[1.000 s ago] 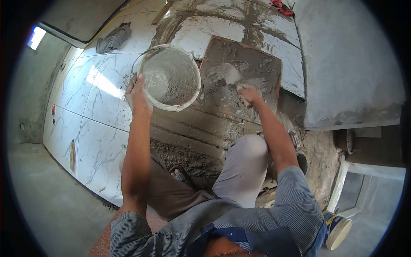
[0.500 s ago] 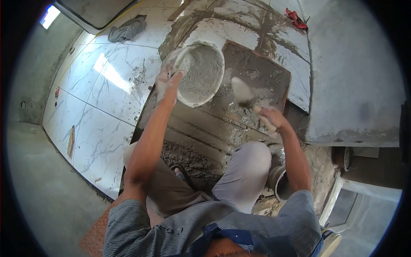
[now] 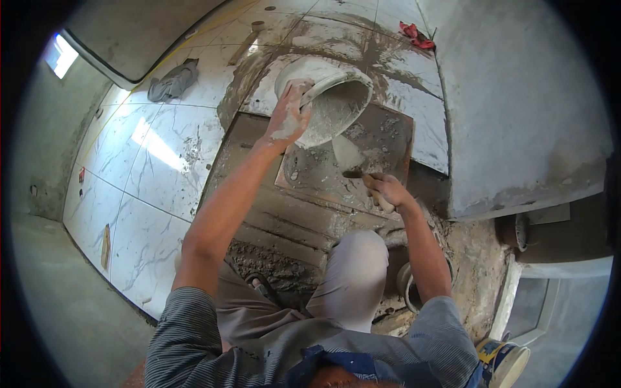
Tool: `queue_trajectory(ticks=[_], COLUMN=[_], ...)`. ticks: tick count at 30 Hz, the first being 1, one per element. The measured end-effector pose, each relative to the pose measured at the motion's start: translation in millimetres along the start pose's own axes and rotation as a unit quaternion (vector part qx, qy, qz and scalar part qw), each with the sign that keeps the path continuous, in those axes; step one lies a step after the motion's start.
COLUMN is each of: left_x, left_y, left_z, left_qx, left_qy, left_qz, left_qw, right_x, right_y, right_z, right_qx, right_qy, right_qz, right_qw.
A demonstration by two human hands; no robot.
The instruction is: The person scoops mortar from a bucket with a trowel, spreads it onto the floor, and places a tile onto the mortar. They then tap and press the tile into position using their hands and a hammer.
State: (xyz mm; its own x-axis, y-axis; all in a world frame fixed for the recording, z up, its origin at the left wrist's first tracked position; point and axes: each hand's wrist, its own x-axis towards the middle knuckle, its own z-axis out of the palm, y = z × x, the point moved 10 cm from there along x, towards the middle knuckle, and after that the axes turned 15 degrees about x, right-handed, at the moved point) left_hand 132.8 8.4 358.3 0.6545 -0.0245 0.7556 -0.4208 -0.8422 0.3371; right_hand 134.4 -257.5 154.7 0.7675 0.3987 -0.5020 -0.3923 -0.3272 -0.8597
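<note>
My left hand [image 3: 291, 115], smeared with grey mortar, grips the rim of a pale bucket [image 3: 337, 111]. The bucket is tipped on its side, mouth toward the lower right, with mortar coating its inner wall. My right hand [image 3: 387, 191] is closed round the handle of a trowel [image 3: 347, 154]; the pale blade sits just below the bucket's mouth. Beneath both lies a square tile [image 3: 394, 145] with reddish edges, its upper face spread with wet mortar. Ridged grey mortar [image 3: 272, 204] covers the floor between the tile and my knees.
Marbled white tiles [image 3: 155, 184] cover the floor at left, with a grey cloth [image 3: 173, 81] on them. A red rag [image 3: 417, 35] lies by the right wall [image 3: 517, 110]. Beside my right knee is a round pipe opening [image 3: 409, 288]; a paint bucket [image 3: 504, 362] stands behind me at right.
My left hand has tipped the bucket from facing me to leaning right over the tile. The loose mortar seen inside it before is gone from view. The trowel has moved under its mouth.
</note>
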Motion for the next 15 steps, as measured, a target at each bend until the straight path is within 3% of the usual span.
queue_trajectory(ticks=[2, 4, 5, 7, 9, 12, 14, 15], left_x=[15, 28, 34, 52, 72, 97, 114, 121], left_y=[-2, -3, 0, -4, -4, 8, -12, -5], left_z=[19, 31, 35, 50, 67, 92, 122, 121], left_qx=[-0.011, 0.05, 0.11, 0.052, -0.01, 0.11, -0.176, -0.173], left_qy=[-0.042, -0.005, 0.028, 0.016, 0.001, 0.031, -0.061, -0.057], left_qz=[-0.004, 0.035, 0.072, 0.083, 0.095, 0.147, 0.037, 0.041], left_qw=[0.999, 0.998, 0.991, 0.995, 0.995, 0.982, 0.982, 0.982], right_x=[-9, -34, -40, -75, -74, -57, -36, -19], right_y=[2, -27, -25, -57, -78, -119, -141, -146], right_z=[-17, -44, -43, -39, -37, -36, -50, -57], right_qx=[-0.057, -0.217, -0.218, -0.235, -0.274, -0.326, -0.341, -0.368], right_qy=[0.026, 0.186, 0.186, 0.255, 0.259, 0.277, 0.289, 0.277], right_qz=[-0.014, -0.187, -0.191, -0.356, -0.363, -0.342, -0.323, -0.29], right_qw=[0.998, 0.94, 0.939, 0.868, 0.852, 0.837, 0.834, 0.839])
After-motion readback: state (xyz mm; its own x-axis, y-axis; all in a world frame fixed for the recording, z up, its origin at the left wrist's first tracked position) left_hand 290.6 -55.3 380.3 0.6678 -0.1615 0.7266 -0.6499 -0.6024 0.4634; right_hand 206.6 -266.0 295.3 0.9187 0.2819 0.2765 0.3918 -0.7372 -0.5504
